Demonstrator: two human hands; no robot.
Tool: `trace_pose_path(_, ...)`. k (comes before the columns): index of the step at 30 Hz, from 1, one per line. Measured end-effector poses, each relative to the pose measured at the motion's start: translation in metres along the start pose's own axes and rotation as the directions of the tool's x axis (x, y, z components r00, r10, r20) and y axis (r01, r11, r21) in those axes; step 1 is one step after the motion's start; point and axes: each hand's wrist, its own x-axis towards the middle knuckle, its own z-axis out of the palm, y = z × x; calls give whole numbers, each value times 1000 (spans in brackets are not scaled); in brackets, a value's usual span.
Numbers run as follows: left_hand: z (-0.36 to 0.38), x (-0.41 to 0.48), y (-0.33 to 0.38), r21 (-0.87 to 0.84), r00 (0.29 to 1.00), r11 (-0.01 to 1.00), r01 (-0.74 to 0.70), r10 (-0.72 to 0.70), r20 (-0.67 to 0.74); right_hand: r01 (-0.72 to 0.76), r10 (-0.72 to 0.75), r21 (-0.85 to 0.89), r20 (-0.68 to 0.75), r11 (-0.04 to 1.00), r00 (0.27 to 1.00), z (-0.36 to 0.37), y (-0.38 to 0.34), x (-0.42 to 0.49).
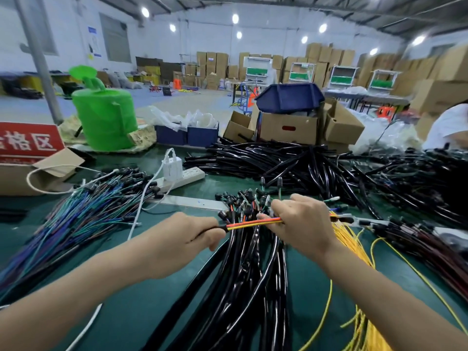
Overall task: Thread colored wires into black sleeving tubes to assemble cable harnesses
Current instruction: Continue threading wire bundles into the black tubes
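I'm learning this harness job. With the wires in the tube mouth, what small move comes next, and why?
Probably the right hand pushes the orange and yellow wires further into the black sleeve that the left hand grips: they already enter its mouth, yet a stretch lies bare between the hands.

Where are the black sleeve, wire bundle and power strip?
black sleeve (220, 227), head view, its open end
wire bundle (253, 222), head view, exposed middle span
power strip (195, 172), head view, top face

left hand (188, 239) grips black sleeve (219, 228); right hand (302, 220) pinches orange-yellow wires (253, 223) entering it.
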Motion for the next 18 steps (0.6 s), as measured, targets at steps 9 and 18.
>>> trace_pose_path(9,8,1,13,125,999,992,32,-33,4,141,-142,14,53,990,989,-16,-32,7)
trace_pose_path(18,-7,-26,-22,177,993,982,68,-84,84,-47,42,20,202,999,978,-29,4,-20)
